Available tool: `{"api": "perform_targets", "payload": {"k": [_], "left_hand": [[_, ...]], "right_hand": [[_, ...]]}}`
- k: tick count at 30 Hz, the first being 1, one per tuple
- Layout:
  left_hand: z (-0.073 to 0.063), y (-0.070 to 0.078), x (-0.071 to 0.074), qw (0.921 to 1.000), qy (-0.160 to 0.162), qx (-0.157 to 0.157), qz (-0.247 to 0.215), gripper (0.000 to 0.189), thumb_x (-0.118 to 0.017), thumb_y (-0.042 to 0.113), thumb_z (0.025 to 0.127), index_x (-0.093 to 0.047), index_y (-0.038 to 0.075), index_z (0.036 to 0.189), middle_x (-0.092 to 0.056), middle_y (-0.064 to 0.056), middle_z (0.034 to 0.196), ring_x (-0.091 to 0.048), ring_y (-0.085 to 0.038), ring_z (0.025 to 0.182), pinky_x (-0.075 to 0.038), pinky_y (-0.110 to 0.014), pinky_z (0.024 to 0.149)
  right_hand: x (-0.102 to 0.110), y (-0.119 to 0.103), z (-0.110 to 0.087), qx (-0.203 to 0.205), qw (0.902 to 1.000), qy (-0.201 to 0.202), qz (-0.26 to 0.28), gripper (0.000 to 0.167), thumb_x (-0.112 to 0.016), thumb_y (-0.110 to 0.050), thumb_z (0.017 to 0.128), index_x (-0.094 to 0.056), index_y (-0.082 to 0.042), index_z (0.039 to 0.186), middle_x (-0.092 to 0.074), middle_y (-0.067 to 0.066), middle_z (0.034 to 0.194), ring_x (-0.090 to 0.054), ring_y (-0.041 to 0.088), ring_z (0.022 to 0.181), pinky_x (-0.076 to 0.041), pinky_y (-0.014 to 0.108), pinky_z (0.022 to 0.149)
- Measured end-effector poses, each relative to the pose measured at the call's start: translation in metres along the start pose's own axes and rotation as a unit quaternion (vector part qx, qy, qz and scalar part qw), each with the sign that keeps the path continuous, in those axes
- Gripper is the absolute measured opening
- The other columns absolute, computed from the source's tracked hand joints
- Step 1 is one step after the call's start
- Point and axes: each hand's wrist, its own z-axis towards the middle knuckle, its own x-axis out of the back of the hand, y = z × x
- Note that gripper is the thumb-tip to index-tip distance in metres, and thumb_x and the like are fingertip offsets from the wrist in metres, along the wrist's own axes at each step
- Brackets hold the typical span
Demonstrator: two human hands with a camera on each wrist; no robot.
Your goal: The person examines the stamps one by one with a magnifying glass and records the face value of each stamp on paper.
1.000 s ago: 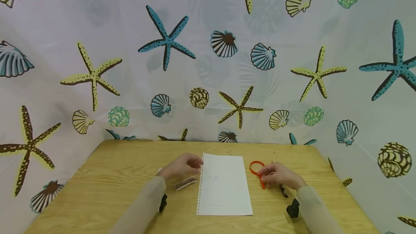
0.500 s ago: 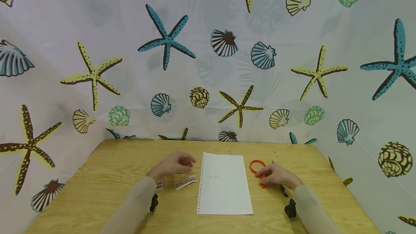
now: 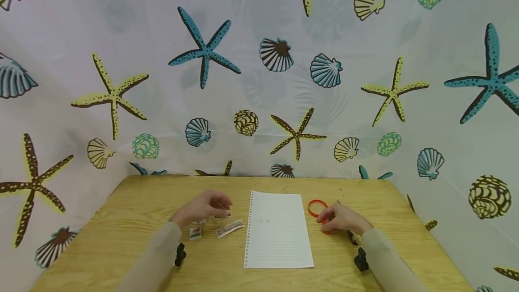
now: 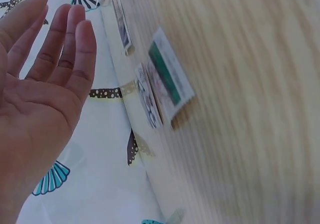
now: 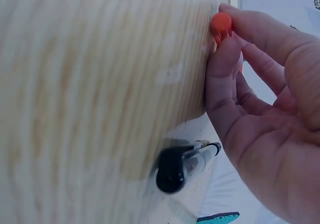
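My right hand [image 3: 342,218] pinches the handle of a red-rimmed magnifying glass [image 3: 317,208] between thumb and fingertips, beside the paper's right edge. The round red end of its handle [image 5: 221,23] shows in the right wrist view. The left hand [image 3: 204,206] hovers with nothing in it, fingers loosely bent, above several small stamp-like printed pieces. One is a small square stamp [image 3: 195,233]; a longer printed strip [image 3: 229,228] lies nearer the paper. In the left wrist view, a stamp with a green band [image 4: 167,72] has toothed edges. Between the hands lies a lined sheet [image 3: 278,233] with faint writing.
A black pen-like object with a metal clip [image 5: 172,171] lies beneath and right of my right hand. The wooden table [image 3: 154,202] meets a shell-and-starfish patterned cloth [image 3: 243,89] at the back and sides.
My left hand has moved left, away from the paper, uncovering more of the stamps. The right hand has stayed at the magnifying glass handle, its fingers closing in on it.
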Motion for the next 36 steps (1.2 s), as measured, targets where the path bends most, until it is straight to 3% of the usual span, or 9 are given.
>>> {"api": "perform_targets", "payload": {"k": [8,19,27,36], "left_hand": [[-0.012,-0.015,0.014,1.0000,0.005,0.002,0.006,0.034,-0.068,0.010,0.092,-0.063,-0.004,0.122,-0.065,-0.024,0.117,-0.064,-0.031,0.105,-0.054,-0.028,0.084],[-0.029,-0.026,0.031,0.9973,0.034,0.057,0.029,0.030,-0.067,0.009,0.090,-0.067,-0.001,0.118,-0.068,-0.018,0.117,-0.063,-0.029,0.104,-0.055,-0.037,0.084],[-0.031,-0.035,0.037,0.9937,0.040,0.092,0.051,0.023,-0.066,0.001,0.088,-0.073,0.006,0.109,-0.069,-0.011,0.116,-0.060,-0.026,0.106,-0.050,-0.047,0.092],[-0.033,-0.041,0.038,0.9883,0.049,0.136,0.049,0.024,-0.067,-0.001,0.085,-0.073,0.003,0.108,-0.069,-0.013,0.114,-0.060,-0.026,0.104,-0.051,-0.044,0.089]], "right_hand": [[0.001,0.002,0.005,-0.009,0.9998,0.007,-0.016,0.023,-0.073,-0.003,0.082,-0.073,-0.003,0.105,-0.065,0.001,0.072,-0.056,0.011,0.059,-0.053,0.027,0.058],[0.006,0.001,0.001,-0.008,0.9997,0.000,0.025,0.029,-0.073,-0.006,0.085,-0.071,-0.001,0.113,-0.066,0.004,0.074,-0.055,0.013,0.060,-0.053,0.029,0.059],[0.007,0.003,0.002,-0.002,0.9993,0.002,0.038,0.032,-0.075,-0.007,0.084,-0.070,0.002,0.115,-0.070,0.012,0.100,-0.060,0.012,0.068,-0.055,0.028,0.064],[0.000,0.001,0.003,0.010,0.9992,0.021,0.034,0.034,-0.075,-0.009,0.085,-0.069,0.000,0.117,-0.069,0.014,0.102,-0.057,0.013,0.076,-0.052,0.027,0.066]]}}
